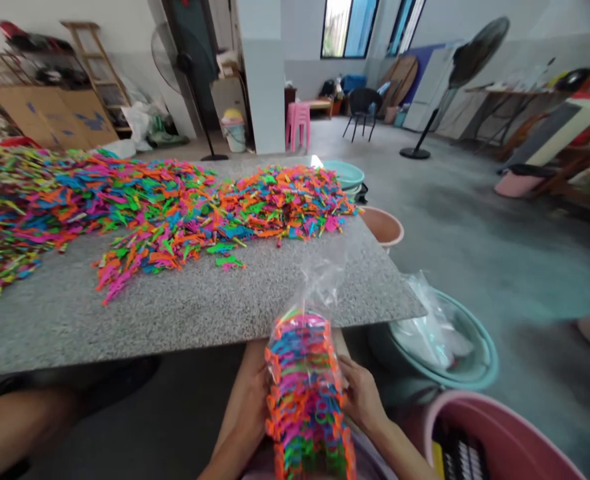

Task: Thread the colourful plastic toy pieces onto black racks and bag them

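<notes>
Over my lap is a clear plastic bag (pixel 319 283) pulled around a tall stack of bright plastic toy pieces (pixel 305 393) in orange, blue, green and pink. On the stack's left side, my left hand (pixel 257 393) grips the bag, its fingertips partly hidden behind it. My right hand (pixel 359 390) is closed on the bag's right side. The bag's loose upper end lies over the front edge of the grey speckled table (pixel 199 307). Loose pieces of similar colours form a large pile (pixel 255 207) farther back on the tabletop.
To the right, a teal tub (pixel 489 363) holds clear plastic bags (pixel 432 333). A pink tub (pixel 515 427) stands nearer, with a dark item inside. An orange basin (pixel 385 227) sits beyond the table's right edge. Another person's limb (pixel 25 427) shows at lower left.
</notes>
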A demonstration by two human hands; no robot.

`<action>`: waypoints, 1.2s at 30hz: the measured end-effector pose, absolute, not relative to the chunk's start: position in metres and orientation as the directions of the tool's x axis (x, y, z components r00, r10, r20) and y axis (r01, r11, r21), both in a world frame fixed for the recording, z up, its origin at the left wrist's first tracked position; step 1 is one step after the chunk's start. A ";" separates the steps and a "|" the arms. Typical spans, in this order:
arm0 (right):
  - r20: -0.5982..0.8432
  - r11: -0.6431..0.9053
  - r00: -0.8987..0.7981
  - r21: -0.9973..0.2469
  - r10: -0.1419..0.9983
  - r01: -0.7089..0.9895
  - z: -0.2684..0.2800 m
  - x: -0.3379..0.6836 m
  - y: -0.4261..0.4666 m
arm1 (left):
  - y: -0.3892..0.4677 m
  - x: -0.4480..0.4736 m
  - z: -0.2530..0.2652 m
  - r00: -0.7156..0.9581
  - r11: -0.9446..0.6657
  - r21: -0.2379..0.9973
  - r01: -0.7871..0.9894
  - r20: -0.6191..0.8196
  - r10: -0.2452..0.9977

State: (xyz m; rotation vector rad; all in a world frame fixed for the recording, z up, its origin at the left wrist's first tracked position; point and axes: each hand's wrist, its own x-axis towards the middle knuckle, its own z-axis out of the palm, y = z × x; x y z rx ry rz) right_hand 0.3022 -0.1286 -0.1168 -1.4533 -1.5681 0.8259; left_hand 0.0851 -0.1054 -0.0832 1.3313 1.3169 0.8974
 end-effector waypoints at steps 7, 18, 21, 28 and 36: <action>0.513 0.352 0.101 -0.705 0.852 0.615 -0.114 0.304 -0.126 | -0.107 0.081 -0.114 -0.058 -0.357 0.724 0.591 0.479 0.876; 0.709 0.710 -0.411 -0.180 0.574 0.681 -0.086 0.336 -0.154 | -0.131 0.048 -0.087 0.407 -0.793 0.323 0.517 0.722 0.559; 0.674 0.738 -0.486 -0.132 0.556 0.662 -0.091 0.337 -0.171 | -0.141 0.042 -0.096 0.483 -0.840 0.266 0.473 0.719 0.500; 0.651 0.744 -0.463 -0.244 0.602 0.623 -0.102 0.324 -0.197 | -0.157 0.040 -0.100 0.511 -0.837 0.316 0.446 0.677 0.529; 0.713 0.719 -0.310 -0.380 0.629 0.583 -0.044 0.297 -0.164 | -0.142 0.055 -0.035 0.190 -0.659 0.406 0.634 0.744 0.641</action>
